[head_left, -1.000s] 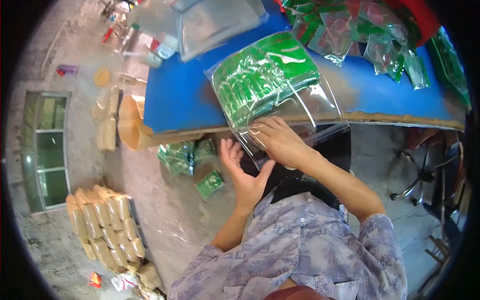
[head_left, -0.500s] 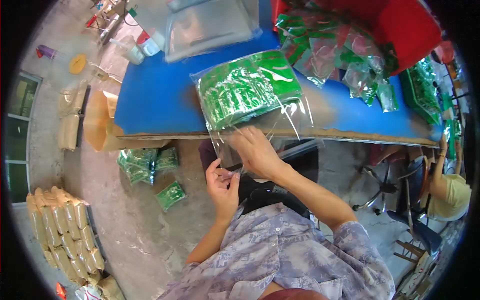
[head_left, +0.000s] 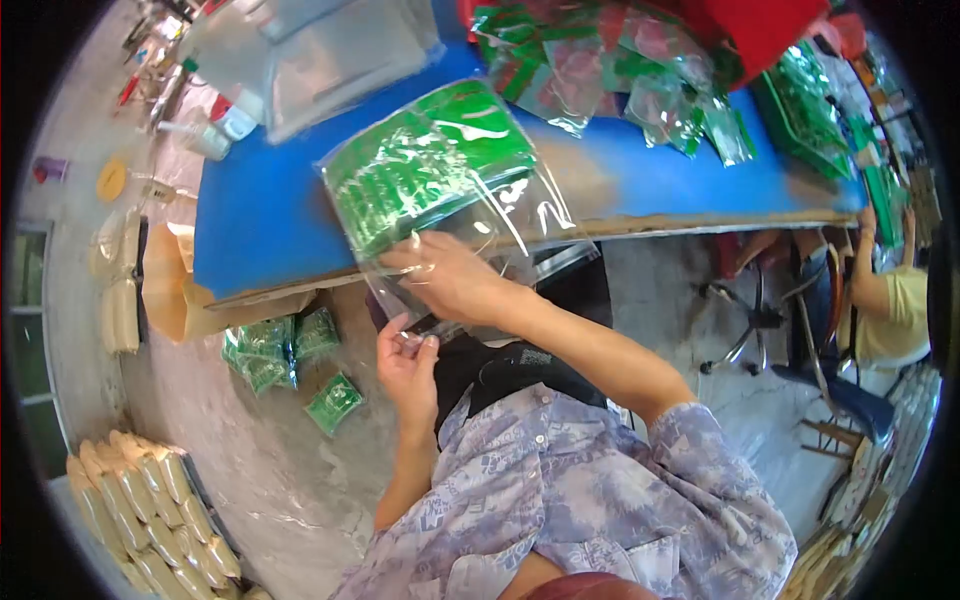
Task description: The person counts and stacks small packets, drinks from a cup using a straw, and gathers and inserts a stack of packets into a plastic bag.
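A large clear plastic bag (head_left: 548,205) holds a stack of green packets (head_left: 425,165) and lies over the front edge of the blue table (head_left: 270,215). My left hand (head_left: 408,372) pinches the lower corner of the bag, below the table edge. Against the bag's open lower part, just under the green stack, my right hand (head_left: 455,283) rests with its fingers reaching toward the packets; the fingers are partly spread, seen through or against the shiny film.
Loose green-and-clear packets (head_left: 650,95) spill near a red container (head_left: 765,35). Clear bags (head_left: 345,60) lie at the back left. Green packs (head_left: 262,350) and brown packs (head_left: 150,510) are on the floor. At right are a chair (head_left: 835,395) and another person (head_left: 890,310).
My left hand has gone from open beside the bag to pinching its lower corner. The view has shifted, and a person at the right has come into view.
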`<state>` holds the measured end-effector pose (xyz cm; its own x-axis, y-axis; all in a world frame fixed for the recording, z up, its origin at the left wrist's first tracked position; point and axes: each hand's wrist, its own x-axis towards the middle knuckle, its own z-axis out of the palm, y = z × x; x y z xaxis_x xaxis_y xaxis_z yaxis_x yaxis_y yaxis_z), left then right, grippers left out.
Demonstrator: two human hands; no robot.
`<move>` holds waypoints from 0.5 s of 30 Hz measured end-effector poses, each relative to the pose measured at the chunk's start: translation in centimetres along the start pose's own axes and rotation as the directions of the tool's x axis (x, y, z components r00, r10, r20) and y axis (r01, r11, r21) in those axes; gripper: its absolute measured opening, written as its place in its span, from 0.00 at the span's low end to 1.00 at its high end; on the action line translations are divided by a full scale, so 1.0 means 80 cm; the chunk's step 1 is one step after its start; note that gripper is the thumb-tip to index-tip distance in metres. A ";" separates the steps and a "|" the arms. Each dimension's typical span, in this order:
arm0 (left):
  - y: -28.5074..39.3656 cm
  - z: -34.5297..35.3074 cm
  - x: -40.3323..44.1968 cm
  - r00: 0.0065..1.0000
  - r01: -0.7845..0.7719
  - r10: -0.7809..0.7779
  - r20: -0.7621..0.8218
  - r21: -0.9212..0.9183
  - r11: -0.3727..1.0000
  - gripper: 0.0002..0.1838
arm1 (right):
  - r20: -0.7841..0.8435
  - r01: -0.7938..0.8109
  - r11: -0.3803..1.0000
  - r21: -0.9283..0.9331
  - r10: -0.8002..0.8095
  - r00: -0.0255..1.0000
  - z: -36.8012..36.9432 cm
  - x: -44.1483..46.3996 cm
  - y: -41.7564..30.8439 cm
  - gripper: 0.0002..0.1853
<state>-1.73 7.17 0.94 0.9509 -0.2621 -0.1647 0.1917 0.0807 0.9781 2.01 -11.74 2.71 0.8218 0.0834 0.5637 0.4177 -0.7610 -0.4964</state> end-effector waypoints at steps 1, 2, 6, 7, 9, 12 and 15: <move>0.005 -0.002 0.001 1.000 -0.006 0.006 -0.004 -0.015 1.000 0.27 | -0.045 0.007 0.992 0.125 -0.001 0.999 -0.007 0.004 -0.012 0.18; 0.009 -0.004 0.004 1.000 -0.020 0.019 -0.012 -0.030 0.999 0.27 | 0.019 -0.016 0.979 0.204 0.013 1.000 -0.008 -0.002 -0.017 0.18; 0.004 -0.018 0.005 0.999 -0.014 0.010 -0.044 -0.080 0.997 0.21 | 0.088 -0.017 0.936 0.351 -0.015 0.996 -0.013 -0.029 -0.044 0.12; -0.001 -0.027 0.006 1.000 -0.013 0.012 -0.024 -0.044 0.999 0.16 | 0.109 -0.018 0.934 0.358 -0.023 0.994 -0.012 -0.036 -0.043 0.12; -0.001 -0.040 0.002 0.998 0.034 -0.035 -0.043 -0.006 0.999 0.15 | 0.161 -0.046 0.912 0.407 -0.022 0.987 -0.007 -0.047 -0.042 0.13; 0.010 -0.034 0.001 0.997 0.076 -0.072 -0.039 0.105 0.992 0.16 | 0.250 -0.145 0.911 0.387 0.048 0.967 -0.006 -0.048 -0.038 0.11; 0.004 -0.045 0.003 0.996 0.064 -0.055 -0.075 0.127 0.990 0.20 | 0.217 -0.183 0.898 0.400 0.101 0.971 0.011 -0.050 -0.042 0.09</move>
<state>-0.55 10.62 0.77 0.9544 -0.1937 -0.2273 0.2200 -0.0588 0.9737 -2.38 -8.96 1.56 0.9241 0.1438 0.3541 0.3802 -0.4410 -0.8130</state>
